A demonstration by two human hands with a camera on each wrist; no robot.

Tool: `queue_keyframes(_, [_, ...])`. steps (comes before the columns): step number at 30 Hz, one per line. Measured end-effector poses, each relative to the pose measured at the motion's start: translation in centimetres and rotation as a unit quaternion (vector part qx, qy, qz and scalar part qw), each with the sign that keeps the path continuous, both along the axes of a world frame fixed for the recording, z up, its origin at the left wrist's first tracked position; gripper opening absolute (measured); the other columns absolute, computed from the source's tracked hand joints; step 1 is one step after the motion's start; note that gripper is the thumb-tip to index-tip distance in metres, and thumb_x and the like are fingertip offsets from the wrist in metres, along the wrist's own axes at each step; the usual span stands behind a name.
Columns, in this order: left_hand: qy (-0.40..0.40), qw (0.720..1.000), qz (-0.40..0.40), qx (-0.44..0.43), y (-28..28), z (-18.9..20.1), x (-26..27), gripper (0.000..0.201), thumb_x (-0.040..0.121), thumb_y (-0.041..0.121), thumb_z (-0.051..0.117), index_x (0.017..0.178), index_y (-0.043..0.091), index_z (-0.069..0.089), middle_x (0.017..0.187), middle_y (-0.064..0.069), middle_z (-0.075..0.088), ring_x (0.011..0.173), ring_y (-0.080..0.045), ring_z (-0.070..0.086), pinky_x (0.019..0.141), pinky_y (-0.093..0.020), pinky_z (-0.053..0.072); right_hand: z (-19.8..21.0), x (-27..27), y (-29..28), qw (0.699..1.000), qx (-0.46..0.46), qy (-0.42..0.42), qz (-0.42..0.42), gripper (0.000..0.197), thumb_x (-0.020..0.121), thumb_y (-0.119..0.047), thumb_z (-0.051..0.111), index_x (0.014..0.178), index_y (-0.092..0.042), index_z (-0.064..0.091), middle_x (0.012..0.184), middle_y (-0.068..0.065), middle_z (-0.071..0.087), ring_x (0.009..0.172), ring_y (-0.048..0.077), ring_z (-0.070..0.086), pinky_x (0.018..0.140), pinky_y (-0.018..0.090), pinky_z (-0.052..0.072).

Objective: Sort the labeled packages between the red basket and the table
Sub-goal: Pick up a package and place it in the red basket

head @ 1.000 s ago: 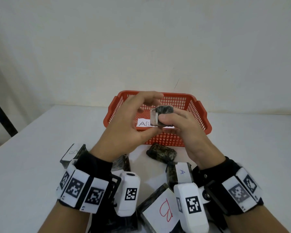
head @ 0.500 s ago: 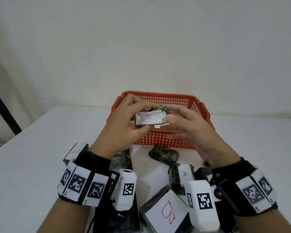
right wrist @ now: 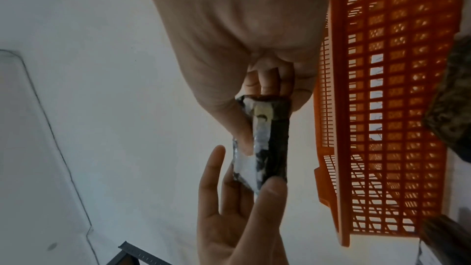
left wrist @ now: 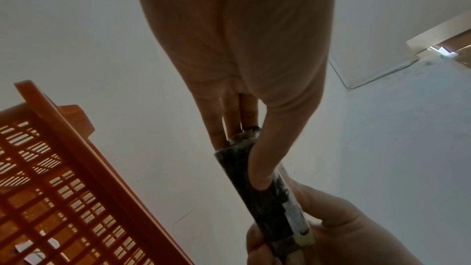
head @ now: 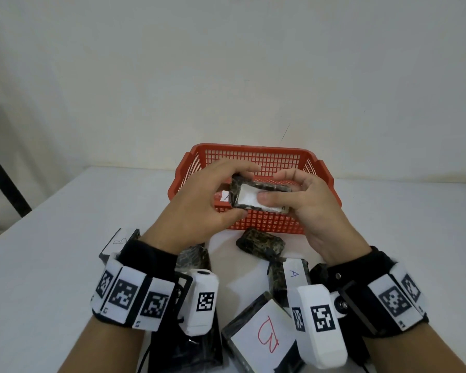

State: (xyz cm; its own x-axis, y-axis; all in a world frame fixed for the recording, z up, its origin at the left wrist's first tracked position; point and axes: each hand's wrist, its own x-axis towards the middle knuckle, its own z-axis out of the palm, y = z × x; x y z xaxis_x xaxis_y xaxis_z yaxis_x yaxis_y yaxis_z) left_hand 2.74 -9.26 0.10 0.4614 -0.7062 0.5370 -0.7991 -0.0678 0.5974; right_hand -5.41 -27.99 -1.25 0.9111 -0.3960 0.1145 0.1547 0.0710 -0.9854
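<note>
Above the red basket point(head: 318, 168), at centre frame, both hands are gripping one dark package point(head: 256, 196): the left hand point(head: 199, 208) pinching its left end, the right hand point(head: 304, 205) thumbing its white label, probably to read a letter too blurred to make out. Other labeled packages point(head: 264, 337) are waiting on the desk point(head: 51, 251), lower frame.
</note>
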Motion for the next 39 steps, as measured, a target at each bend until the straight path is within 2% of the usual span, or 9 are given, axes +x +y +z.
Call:
queue_keyframes(6, [0.065, 0.998, -0.019, -0.005, 0.4, 0.0, 0.3, 0.062, 0.081, -0.004, 0.076, 0.132, 0.024, 0.056, 0.13, 0.012, 0.06, 0.127, -0.004, 0.056, 0.105, -0.025, 0.05, 0.1, -0.1, -0.8, 1.0, 0.005, 0.014, 0.016, 0.06, 0.049, -0.019, 0.089, 0.105, -0.013, 0.067, 0.1, 0.005, 0.08, 0.076, 0.017, 0.078, 0.058, 0.025, 0.058])
queue_keyframes(12, [0.058, 0.997, 0.031, -0.034, 0.4, 0.1, 0.1, 0.051, 0.08, 0.004, 0.079, 0.118, 0.032, 0.062, 0.11, 0.023, 0.067, 0.108, -0.005, 0.065, 0.09, -0.028, 0.058, 0.6, -0.6, -0.9, 0.995, -0.1, 0.008, 0.004, 0.028, 0.089, -0.016, 0.077, 0.116, -0.011, 0.069, 0.106, 0.001, 0.08, 0.091, 0.015, 0.078, 0.068, 0.024, 0.061])
queue_keyframes(15, [0.069, 0.996, 0.044, -0.043, 0.6, 0.1, 0.3, 0.054, 0.08, 0.005, 0.08, 0.116, 0.039, 0.06, 0.107, 0.032, 0.066, 0.103, -0.001, 0.067, 0.089, -0.021, 0.056, 1.0, -1.1, -0.9, 0.986, -0.168, 0.0, 0.022, 0.031, 0.089, -0.022, 0.079, 0.119, -0.022, 0.07, 0.115, -0.003, 0.077, 0.103, 0.015, 0.075, 0.081, 0.031, 0.064])
queue_keyframes(19, [0.071, 0.995, 0.06, -0.031, 0.9, 0.0, 0.7, 0.055, 0.084, 0.007, 0.077, 0.119, 0.044, 0.056, 0.113, 0.031, 0.067, 0.115, 0.012, 0.059, 0.089, -0.005, 0.045, 1.3, -1.8, -0.8, 0.963, -0.266, -0.014, 0.046, 0.048, 0.081, -0.038, 0.081, 0.126, -0.037, 0.066, 0.122, -0.012, 0.072, 0.111, 0.008, 0.069, 0.093, 0.033, 0.06])
queue_keyframes(21, [0.074, 0.995, 0.058, -0.03, 1.1, -0.1, 1.1, 0.054, 0.086, 0.005, 0.075, 0.124, 0.04, 0.057, 0.12, 0.027, 0.066, 0.119, 0.011, 0.058, 0.093, -0.008, 0.045, 1.5, -1.8, -0.7, 0.948, -0.314, -0.012, 0.042, 0.046, 0.085, -0.036, 0.082, 0.127, -0.041, 0.065, 0.123, -0.015, 0.07, 0.111, 0.008, 0.068, 0.094, 0.038, 0.06])
queue_keyframes(26, [0.127, 0.989, 0.047, -0.06, 1.9, 0.2, 2.0, 0.044, 0.089, 0.007, 0.071, 0.125, 0.03, 0.062, 0.126, 0.014, 0.07, 0.123, 0.0, 0.061, 0.101, -0.035, 0.052, 1.8, -1.6, -0.1, 0.931, -0.365, -0.004, 0.026, 0.046, 0.087, -0.026, 0.081, 0.127, -0.041, 0.066, 0.12, -0.018, 0.071, 0.091, 0.011, 0.072, 0.089, 0.042, 0.062])
queue_keyframes(30, [0.177, 0.982, 0.057, -0.044, 3.5, 1.4, 4.0, 0.032, 0.094, 0.014, 0.068, 0.12, 0.03, 0.063, 0.122, 0.012, 0.071, 0.12, -0.001, 0.062, 0.095, -0.025, 0.052, 4.0, -0.2, 0.8, 0.929, -0.371, 0.015, 0.001, 0.038, 0.083, -0.025, 0.084, 0.117, -0.034, 0.071, 0.112, -0.013, 0.076, 0.077, 0.014, 0.07, 0.082, 0.041, 0.061])
queue_keyframes(35, [0.191, 0.951, 0.243, -0.014, 5.3, -0.5, 7.6, 0.024, 0.096, 0.027, 0.065, 0.119, 0.026, 0.062, 0.113, 0.006, 0.069, 0.106, -0.013, 0.066, 0.087, -0.03, 0.053, 6.6, 3.9, 2.3, 0.906, -0.411, 0.095, 0.034, 0.039, 0.084, -0.013, 0.081, 0.116, -0.032, 0.066, 0.108, -0.012, 0.07, 0.085, 0.009, 0.071, 0.067, 0.019, 0.056])
queue_keyframes(39, [0.249, 0.932, 0.262, 0.041, 5.6, -3.7, 8.2, 0.031, 0.092, 0.024, 0.07, 0.122, 0.019, 0.063, 0.111, 0.0, 0.07, 0.097, -0.021, 0.069, 0.086, -0.038, 0.058, 4.6, 9.0, 2.8, 0.858, -0.467, 0.198, 0.084, 0.037, 0.089, -0.008, 0.073, 0.121, -0.024, 0.062, 0.111, -0.003, 0.065, 0.083, 0.013, 0.066, 0.069, 0.028, 0.056])
